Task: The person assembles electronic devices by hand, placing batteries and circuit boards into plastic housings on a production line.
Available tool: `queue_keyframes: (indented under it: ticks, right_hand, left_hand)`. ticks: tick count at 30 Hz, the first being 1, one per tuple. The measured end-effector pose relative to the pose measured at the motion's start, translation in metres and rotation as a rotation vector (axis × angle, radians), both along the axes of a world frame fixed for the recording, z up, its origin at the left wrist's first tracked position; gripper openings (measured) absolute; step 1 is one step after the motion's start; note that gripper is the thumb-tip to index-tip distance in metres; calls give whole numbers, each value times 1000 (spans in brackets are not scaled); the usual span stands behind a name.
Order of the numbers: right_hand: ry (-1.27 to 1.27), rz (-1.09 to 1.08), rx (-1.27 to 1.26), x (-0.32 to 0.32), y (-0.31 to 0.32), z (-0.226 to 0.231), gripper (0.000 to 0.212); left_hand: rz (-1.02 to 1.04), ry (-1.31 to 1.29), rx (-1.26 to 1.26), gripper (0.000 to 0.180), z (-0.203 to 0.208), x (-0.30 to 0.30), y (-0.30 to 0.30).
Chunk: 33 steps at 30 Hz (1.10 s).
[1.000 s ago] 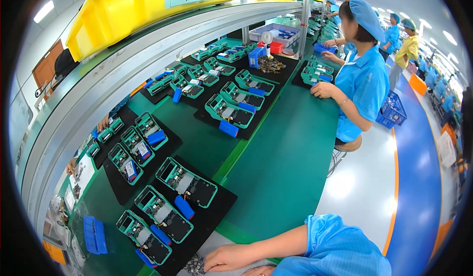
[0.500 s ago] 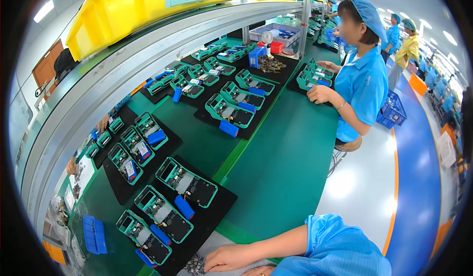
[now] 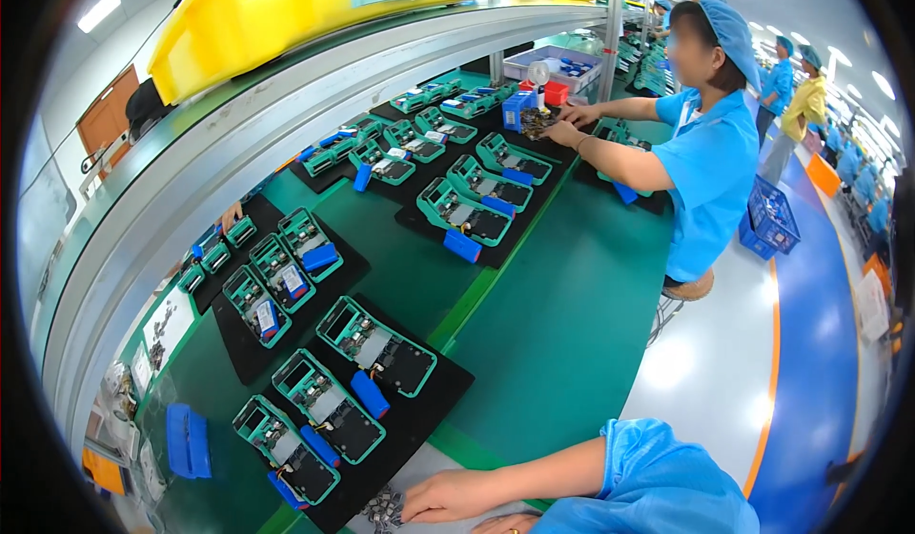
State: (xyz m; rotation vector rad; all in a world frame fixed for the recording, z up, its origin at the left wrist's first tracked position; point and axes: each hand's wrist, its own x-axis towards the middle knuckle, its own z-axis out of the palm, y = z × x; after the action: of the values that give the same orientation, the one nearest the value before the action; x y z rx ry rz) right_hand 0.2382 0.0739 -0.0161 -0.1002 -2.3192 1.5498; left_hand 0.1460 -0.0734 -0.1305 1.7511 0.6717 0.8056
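Note:
My right hand (image 3: pixel 450 496) rests at the near edge of the table, its fingers bent down together at a pile of small grey metal parts (image 3: pixel 383 507). Whatever its fingertips pinch is too small to make out. My left hand (image 3: pixel 507 524), with a ring on one finger, shows only in part at the bottom edge; its fingers are hidden. Just beyond the pile, a black mat (image 3: pixel 434 410) carries three open green device housings, among them a nearest one (image 3: pixel 286 450) and a farthest one (image 3: pixel 378 345). Blue wired packs, such as one (image 3: pixel 370 396), lie against them.
More open housings (image 3: pixel 276 277) lie on mats farther along the green table (image 3: pixel 562 277). A metal shelf rail (image 3: pixel 286 95) with a yellow bin (image 3: pixel 286 19) crosses above. To the left sits a blue tray (image 3: pixel 188 441). A co-worker (image 3: pixel 710 153) reaches toward a parts pile (image 3: pixel 536 124).
The view has shifted slightly, so the scene sits farther right. The co-worker's hands have moved from a housing to the parts pile by the blue box. My right hand stays at the metal parts.

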Motion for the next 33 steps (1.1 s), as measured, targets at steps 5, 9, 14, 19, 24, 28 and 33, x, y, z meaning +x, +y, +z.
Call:
queue_keyframes:
  ticks: [5, 9, 14, 19, 24, 28, 33]
  right_hand:
    - [-24, 11, 26, 2, -1, 4, 21]
    - [-70, -31, 59, 4, 0, 3, 23]
    - [-37, -26, 57, 1, 0, 3, 23]
    - [-31, -30, 69, 3, -1, 1, 23]
    - [5, -26, 89, 3, -1, -2, 23]
    - [12, -31, 103, 4, -1, 1, 23]
    - [-101, 13, 60, 3, 0, 13, 23]
  left_hand:
    - [83, 19, 762, 28, -53, 6, 1]
    - [-1, 55, 134, 23, 35, 14, 11]
    - [-13, 154, -115, 25, 54, 15, 13]
    - [16, 119, -30, 27, 39, 17, 9]
    - [-10, -12, -114, 24, 39, 15, 9]
    - [39, 3, 68, 22, 38, 17, 9]
    - [92, 41, 153, 21, 19, 20, 3]
